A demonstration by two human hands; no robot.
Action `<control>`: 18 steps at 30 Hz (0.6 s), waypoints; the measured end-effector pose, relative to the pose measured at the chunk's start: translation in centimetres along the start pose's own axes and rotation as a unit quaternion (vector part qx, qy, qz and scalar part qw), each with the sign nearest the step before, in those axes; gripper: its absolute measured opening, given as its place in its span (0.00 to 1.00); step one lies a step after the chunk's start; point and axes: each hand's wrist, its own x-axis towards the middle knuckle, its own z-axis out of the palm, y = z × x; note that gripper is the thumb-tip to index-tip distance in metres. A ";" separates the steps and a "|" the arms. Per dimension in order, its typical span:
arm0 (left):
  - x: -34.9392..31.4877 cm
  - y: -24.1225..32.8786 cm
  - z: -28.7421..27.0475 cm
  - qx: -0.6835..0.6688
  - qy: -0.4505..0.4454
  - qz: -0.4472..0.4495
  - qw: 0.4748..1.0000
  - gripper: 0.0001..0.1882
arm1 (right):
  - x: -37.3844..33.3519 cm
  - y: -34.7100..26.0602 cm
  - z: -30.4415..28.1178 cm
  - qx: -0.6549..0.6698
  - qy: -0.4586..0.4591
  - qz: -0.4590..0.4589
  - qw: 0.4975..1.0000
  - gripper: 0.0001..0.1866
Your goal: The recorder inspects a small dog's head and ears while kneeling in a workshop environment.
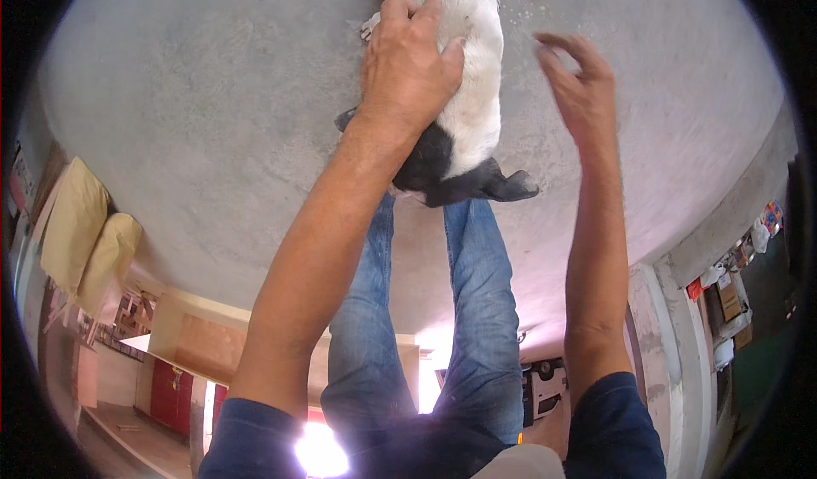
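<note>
A white dog [474,70] with a black head and ears is on the grey concrete floor, its head toward my legs and its rear cut off by the top edge. My left hand [410,63] grips the dog's back, fingers bent into the white fur and thumb apart from them. Part of the dog's side is hidden beneath that hand and forearm. To the right of the dog, my right hand [580,83] is raised clear of its body. Its thumb and fingertips come together in a pinch, slightly blurred; whatever they may hold is too small to see.
Small pale specks lie on the concrete floor [213,96] right of the dog. My jeans-clad legs [374,326] are just below its head. Tan cushion-like pieces [75,228] stand at the left rim. Boxes and bags [728,300] sit along the right side.
</note>
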 end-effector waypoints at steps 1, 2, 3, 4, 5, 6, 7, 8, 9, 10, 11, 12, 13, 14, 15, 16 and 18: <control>0.0 -0.2 -0.2 -0.001 0.003 0.000 1.000 0.26 | 0.8 -2.4 1.1 0.025 -0.018 -0.029 0.999 0.11; 0.1 0.0 0.1 -0.007 0.006 0.000 1.000 0.26 | 1.7 -4.0 1.5 0.042 -0.034 -0.059 0.997 0.11; 0.1 0.1 0.5 -0.019 0.018 0.007 1.000 0.26 | 2.4 -4.8 1.9 0.037 -0.034 -0.060 0.997 0.11; 0.2 0.3 0.7 -0.027 0.029 0.014 0.999 0.25 | 3.4 -5.3 2.6 -0.009 -0.024 -0.120 0.992 0.10; 0.3 0.4 0.9 -0.030 0.031 0.013 0.999 0.25 | 4.1 -5.8 2.9 -0.054 -0.015 -0.180 0.982 0.09; 0.2 0.4 0.8 -0.030 0.032 0.007 0.999 0.25 | 4.5 -6.6 3.1 -0.053 -0.016 -0.182 0.982 0.09; 0.2 0.4 0.8 -0.029 0.033 0.002 0.999 0.25 | 5.0 -7.5 3.2 -0.072 -0.032 -0.187 0.979 0.05; 0.2 0.3 0.8 -0.029 0.035 0.000 0.999 0.25 | 5.3 -8.0 3.3 -0.092 -0.047 -0.191 0.976 0.03; 0.2 0.3 0.8 -0.028 0.040 0.000 0.999 0.25 | 5.6 -8.1 3.4 -0.094 -0.049 -0.194 0.975 0.03; 0.1 0.3 0.9 -0.027 0.045 0.000 0.999 0.24 | 5.8 -8.1 3.4 -0.127 -0.070 -0.208 0.967 0.04; 0.1 0.3 0.9 -0.029 0.048 -0.002 0.998 0.24 | 6.0 -8.1 3.4 -0.161 -0.091 -0.221 0.958 0.04; 0.1 0.3 0.9 -0.041 0.045 -0.004 0.998 0.23 | 6.2 -8.5 3.4 -0.162 -0.094 -0.224 0.957 0.04; 0.1 0.2 0.8 -0.053 0.042 -0.005 0.998 0.22 | 6.6 -9.0 3.3 -0.214 -0.132 -0.207 0.946 0.05; 0.0 0.2 0.7 -0.054 0.045 -0.008 0.998 0.22 | 6.7 -9.4 3.4 -0.265 -0.170 -0.190 0.930 0.06; 0.0 0.4 0.7 -0.053 0.042 -0.009 0.998 0.22 | 6.9 -9.3 3.4 -0.265 -0.170 -0.190 0.930 0.06; 0.0 0.5 0.8 -0.052 0.040 -0.010 0.998 0.21 | 7.1 -9.1 3.4 -0.285 -0.173 -0.192 0.923 0.06; 0.1 0.5 1.0 -0.054 0.034 -0.009 0.998 0.21 | 7.4 -8.4 3.5 -0.304 -0.174 -0.197 0.916 0.07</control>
